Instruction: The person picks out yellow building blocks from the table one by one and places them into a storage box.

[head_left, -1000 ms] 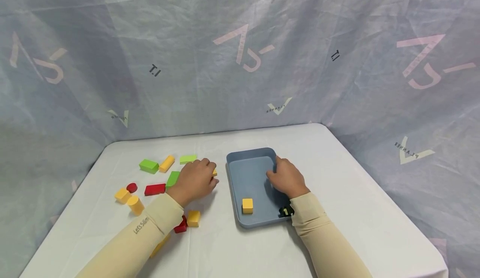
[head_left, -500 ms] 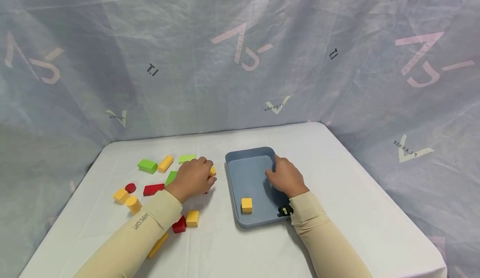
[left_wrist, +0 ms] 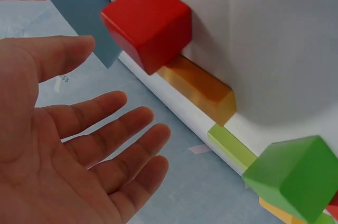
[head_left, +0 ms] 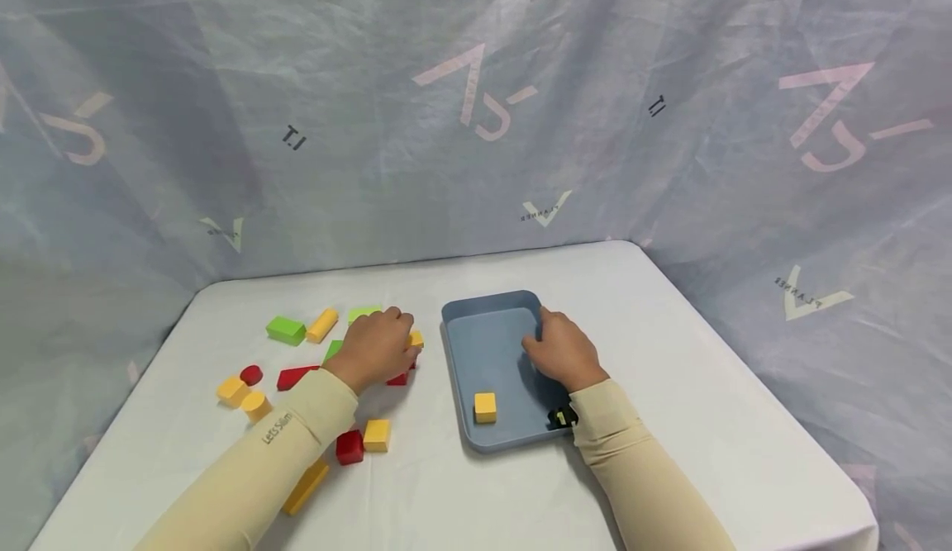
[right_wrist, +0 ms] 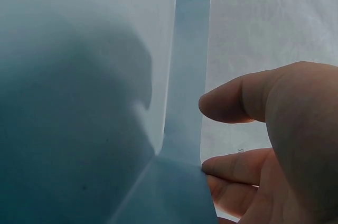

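Hovering, the spread left hand (head_left: 372, 349) faces one red block (left_wrist: 150, 23); the right hand (head_left: 567, 353) touches one tray (head_left: 487, 340), grip unclear.

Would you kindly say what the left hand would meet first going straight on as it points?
Probably the yellow block ahead of the left hand, though the red block is close and depth is unclear.

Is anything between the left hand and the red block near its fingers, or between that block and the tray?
Nothing visible stands between the left hand and the red block. Toward the tray, only the tray's own raised side is in the way; the yellow block beside the red one lies off that line.
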### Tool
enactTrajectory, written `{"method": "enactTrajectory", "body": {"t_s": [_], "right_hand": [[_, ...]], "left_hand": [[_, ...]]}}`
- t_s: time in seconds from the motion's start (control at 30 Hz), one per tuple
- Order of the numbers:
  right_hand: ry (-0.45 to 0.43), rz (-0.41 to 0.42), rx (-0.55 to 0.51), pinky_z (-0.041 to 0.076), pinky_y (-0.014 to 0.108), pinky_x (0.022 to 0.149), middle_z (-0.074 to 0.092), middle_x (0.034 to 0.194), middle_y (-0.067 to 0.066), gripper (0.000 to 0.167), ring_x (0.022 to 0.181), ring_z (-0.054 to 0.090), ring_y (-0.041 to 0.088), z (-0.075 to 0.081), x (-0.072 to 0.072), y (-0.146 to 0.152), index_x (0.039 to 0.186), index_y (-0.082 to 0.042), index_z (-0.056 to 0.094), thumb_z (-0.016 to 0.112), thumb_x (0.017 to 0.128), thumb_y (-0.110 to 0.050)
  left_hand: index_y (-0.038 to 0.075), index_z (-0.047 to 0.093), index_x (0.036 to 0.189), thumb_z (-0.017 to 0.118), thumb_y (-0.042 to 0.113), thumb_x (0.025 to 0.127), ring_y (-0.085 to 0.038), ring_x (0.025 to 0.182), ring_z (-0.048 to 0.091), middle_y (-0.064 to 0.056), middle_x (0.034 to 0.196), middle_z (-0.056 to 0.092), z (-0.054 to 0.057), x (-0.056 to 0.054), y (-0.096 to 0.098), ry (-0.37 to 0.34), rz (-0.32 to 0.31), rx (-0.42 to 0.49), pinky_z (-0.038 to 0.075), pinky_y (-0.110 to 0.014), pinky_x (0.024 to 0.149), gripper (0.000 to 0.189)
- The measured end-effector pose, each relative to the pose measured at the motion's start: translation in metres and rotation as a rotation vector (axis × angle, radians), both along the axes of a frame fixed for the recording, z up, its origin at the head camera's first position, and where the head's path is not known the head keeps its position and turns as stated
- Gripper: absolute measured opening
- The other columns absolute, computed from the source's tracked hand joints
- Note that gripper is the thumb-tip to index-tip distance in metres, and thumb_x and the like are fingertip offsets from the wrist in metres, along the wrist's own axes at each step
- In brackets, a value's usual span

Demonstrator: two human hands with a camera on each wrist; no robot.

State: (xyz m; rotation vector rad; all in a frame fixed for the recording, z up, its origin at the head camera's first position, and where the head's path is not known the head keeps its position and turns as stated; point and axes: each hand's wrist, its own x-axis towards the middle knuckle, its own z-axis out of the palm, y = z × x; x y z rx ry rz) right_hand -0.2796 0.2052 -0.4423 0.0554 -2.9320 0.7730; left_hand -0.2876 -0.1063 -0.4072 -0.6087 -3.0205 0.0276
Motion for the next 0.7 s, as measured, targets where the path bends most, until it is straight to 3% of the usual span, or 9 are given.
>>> {"method": "enactTrajectory", "body": {"t_s": [0.43,0.7], "right_hand": [[-0.012,-0.007,0.008,0.048,0.056,0.107,0.053,0.151,0.024,0.073,0.137,0.056,0.039,0.004,0.000,-0.002,0.155,0.004,0.040,0.062,0.097,-0.034],[-0.011,0.001,0.006,0.049,0.055,0.107,0.053,0.151,0.025,0.072,0.136,0.056,0.039,0.002,0.003,0.000,0.155,0.005,0.040,0.062,0.097,-0.033]], "left_hand": [[0.006,0.066,0.121,0.068,0.035,0.097,-0.024,0.089,0.062,-0.011,0.110,0.067,0.002,-0.010,-0.004,-0.033,0.025,-0.015,0.058,-0.048,0.088,0.038],[0.006,0.067,0.122,0.069,0.035,0.096,-0.023,0.088,0.061,-0.009,0.107,0.067,-0.007,-0.011,-0.006,-0.077,0.040,-0.001,0.057,-0.049,0.088,0.039]]}}
